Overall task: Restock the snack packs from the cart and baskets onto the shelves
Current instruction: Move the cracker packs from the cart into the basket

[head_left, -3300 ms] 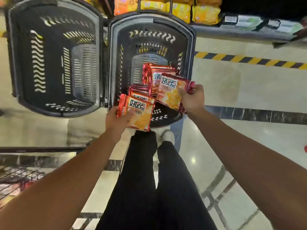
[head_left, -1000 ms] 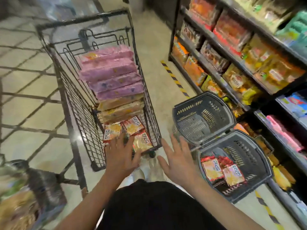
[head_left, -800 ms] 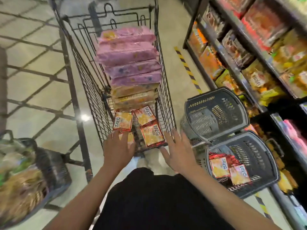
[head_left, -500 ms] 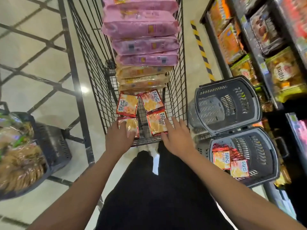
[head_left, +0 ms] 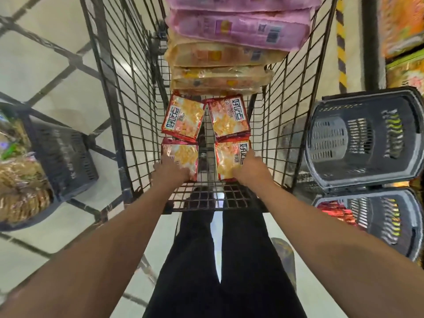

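Four red snack packs lie in a 2x2 block at the near end of the wire cart (head_left: 286,92), head view. L hand (head_left: 171,172) is on the near-left pack (head_left: 181,157), at its near edge; fingers are hidden under the hand, grip cannot be told. R hand (head_left: 249,171) is on the near-right pack (head_left: 229,160), fingers wrapped round its right edge, grasping it. Far-left pack (head_left: 183,118) and far-right pack (head_left: 229,117) are untouched, just beyond. Tan packs (head_left: 218,72) and pink packs (head_left: 236,28) are stacked further along the cart. Floor is pale glossy tile. Two grey baskets (head_left: 367,138) stand right of the cart, the nearer one holding red packs (head_left: 337,210). Another basket (head_left: 64,157) stands left. Stocked shelves (head_left: 403,42) run along the far right.
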A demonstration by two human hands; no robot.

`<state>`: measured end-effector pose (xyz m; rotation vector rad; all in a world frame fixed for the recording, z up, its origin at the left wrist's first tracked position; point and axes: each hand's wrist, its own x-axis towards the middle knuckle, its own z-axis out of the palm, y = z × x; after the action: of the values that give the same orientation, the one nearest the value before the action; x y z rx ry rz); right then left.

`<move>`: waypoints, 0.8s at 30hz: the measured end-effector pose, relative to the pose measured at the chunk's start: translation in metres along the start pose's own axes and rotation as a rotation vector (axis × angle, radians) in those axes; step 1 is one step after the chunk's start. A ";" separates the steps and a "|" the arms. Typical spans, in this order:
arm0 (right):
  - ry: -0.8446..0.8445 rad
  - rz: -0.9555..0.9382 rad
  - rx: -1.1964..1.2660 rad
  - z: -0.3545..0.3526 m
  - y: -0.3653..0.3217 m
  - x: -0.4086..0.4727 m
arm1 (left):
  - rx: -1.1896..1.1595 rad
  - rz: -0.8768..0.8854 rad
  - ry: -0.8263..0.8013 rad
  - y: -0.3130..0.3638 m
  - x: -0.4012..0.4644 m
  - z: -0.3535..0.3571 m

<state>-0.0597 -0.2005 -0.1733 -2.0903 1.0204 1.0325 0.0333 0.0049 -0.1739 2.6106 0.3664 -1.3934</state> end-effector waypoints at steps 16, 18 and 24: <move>0.024 0.128 0.083 0.027 0.009 0.031 | -0.123 -0.223 0.069 0.012 0.027 0.026; 0.064 0.120 0.082 0.026 0.005 0.025 | -0.075 -0.208 0.062 0.013 0.022 0.026; 0.091 0.049 0.306 0.011 0.003 0.007 | -0.249 -0.091 0.005 0.009 0.021 0.030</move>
<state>-0.0641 -0.1966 -0.1852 -1.8827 1.1981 0.7541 0.0234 -0.0083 -0.2082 2.4226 0.6235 -1.2751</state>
